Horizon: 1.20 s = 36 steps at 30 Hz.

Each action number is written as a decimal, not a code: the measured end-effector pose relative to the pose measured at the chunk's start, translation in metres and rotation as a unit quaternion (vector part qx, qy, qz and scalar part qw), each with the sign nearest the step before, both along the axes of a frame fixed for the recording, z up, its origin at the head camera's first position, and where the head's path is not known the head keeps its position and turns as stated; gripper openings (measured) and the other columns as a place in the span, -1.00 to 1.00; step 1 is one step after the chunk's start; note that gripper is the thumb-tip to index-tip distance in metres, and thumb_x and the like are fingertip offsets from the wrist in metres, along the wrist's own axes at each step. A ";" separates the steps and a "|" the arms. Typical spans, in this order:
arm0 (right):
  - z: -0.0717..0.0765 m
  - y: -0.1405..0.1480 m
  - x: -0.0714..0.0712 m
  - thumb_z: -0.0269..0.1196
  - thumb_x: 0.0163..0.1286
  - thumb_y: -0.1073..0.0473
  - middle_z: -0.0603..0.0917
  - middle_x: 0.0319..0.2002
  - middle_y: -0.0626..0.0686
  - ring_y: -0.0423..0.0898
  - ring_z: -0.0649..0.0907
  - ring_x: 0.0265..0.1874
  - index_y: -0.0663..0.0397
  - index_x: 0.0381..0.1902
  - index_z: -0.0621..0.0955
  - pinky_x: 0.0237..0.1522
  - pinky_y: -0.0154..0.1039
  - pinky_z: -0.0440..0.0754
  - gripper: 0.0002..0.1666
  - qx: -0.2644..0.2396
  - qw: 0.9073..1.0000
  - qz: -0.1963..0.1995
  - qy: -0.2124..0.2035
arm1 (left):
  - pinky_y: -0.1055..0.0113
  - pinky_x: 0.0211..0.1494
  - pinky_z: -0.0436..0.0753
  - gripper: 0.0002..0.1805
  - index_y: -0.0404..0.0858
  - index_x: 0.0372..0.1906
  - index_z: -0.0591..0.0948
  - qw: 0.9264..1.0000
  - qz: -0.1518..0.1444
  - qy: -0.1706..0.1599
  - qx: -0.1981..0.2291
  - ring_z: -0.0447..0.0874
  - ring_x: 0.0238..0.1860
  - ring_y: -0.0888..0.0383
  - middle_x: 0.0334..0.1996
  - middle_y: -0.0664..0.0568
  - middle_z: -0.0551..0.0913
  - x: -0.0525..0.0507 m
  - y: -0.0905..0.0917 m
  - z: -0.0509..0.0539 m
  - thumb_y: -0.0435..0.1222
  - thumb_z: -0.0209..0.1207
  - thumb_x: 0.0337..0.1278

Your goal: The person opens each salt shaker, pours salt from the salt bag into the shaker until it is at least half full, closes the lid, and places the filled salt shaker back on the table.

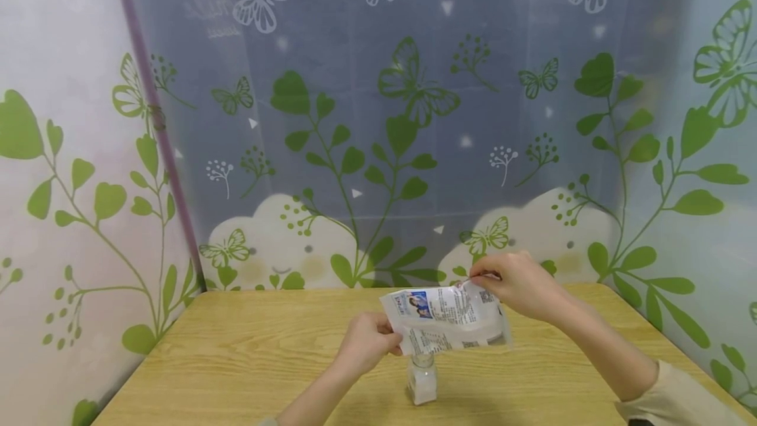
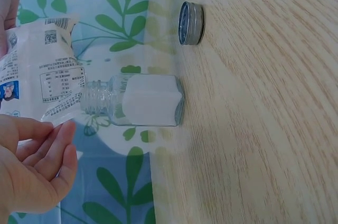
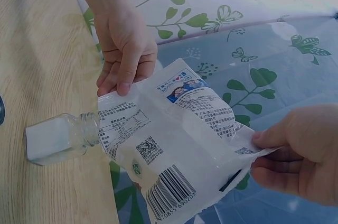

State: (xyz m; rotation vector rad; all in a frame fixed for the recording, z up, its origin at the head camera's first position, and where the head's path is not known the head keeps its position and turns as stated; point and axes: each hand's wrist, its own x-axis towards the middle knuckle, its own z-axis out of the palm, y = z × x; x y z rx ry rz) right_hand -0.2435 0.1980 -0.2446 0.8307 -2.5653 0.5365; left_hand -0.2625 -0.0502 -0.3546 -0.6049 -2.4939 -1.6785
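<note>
A white printed plastic packet with a blue picture and barcode is held tilted over a small glass jar. My left hand pinches the packet's corner beside the jar. At the packet's other end, my right hand grips the upper corner between thumb and fingers. The jar stands upright and uncapped, with white contents inside, seen in the left wrist view. One edge of the packet overlaps the jar's mouth in the wrist views; whether anything flows out cannot be told.
A silver metal screw lid lies on the wooden table near the jar. Behind the table hangs a blue curtain printed with leaves and butterflies, with pale printed panels at both sides.
</note>
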 end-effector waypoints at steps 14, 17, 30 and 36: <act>0.002 0.000 0.002 0.26 0.21 0.31 0.69 -0.38 -0.05 -0.11 0.66 -0.36 0.09 -0.33 0.68 -0.31 -0.23 0.62 -0.91 -0.001 1.000 0.006 -0.001 | 0.28 -0.36 0.61 -0.92 -0.48 -0.42 0.62 1.000 -0.001 -0.007 -0.002 0.63 -0.60 0.11 -0.56 -0.10 0.66 0.001 0.000 0.000 -0.53 0.18 -0.10; 0.002 0.001 0.001 0.26 0.21 0.31 0.69 -0.38 -0.05 -0.11 0.66 -0.36 0.09 -0.33 0.68 -0.32 -0.23 0.61 -0.91 -0.001 1.000 0.005 -0.002 | 0.29 -0.37 0.62 -0.92 -0.49 -0.41 0.62 1.000 -0.002 -0.009 0.004 0.63 -0.59 0.10 -0.56 -0.11 0.66 0.000 0.000 0.000 -0.54 0.18 -0.10; 0.001 0.001 0.000 0.26 0.20 0.33 0.69 -0.38 -0.04 -0.11 0.67 -0.36 0.11 -0.33 0.68 -0.31 -0.24 0.62 -0.91 0.001 1.000 -0.001 0.002 | 0.29 -0.38 0.61 -0.91 -0.50 -0.40 0.62 1.000 -0.004 -0.007 0.005 0.63 -0.60 0.11 -0.56 -0.11 0.65 0.000 0.000 0.001 -0.55 0.18 -0.10; 0.001 0.001 0.000 0.26 0.20 0.33 0.69 -0.38 -0.05 -0.11 0.67 -0.36 0.10 -0.33 0.68 -0.31 -0.24 0.62 -0.91 -0.002 1.000 0.003 0.003 | 0.30 -0.39 0.62 -0.91 -0.51 -0.40 0.62 1.000 -0.003 -0.004 0.006 0.63 -0.60 0.10 -0.56 -0.12 0.66 0.000 0.000 0.002 -0.55 0.17 -0.11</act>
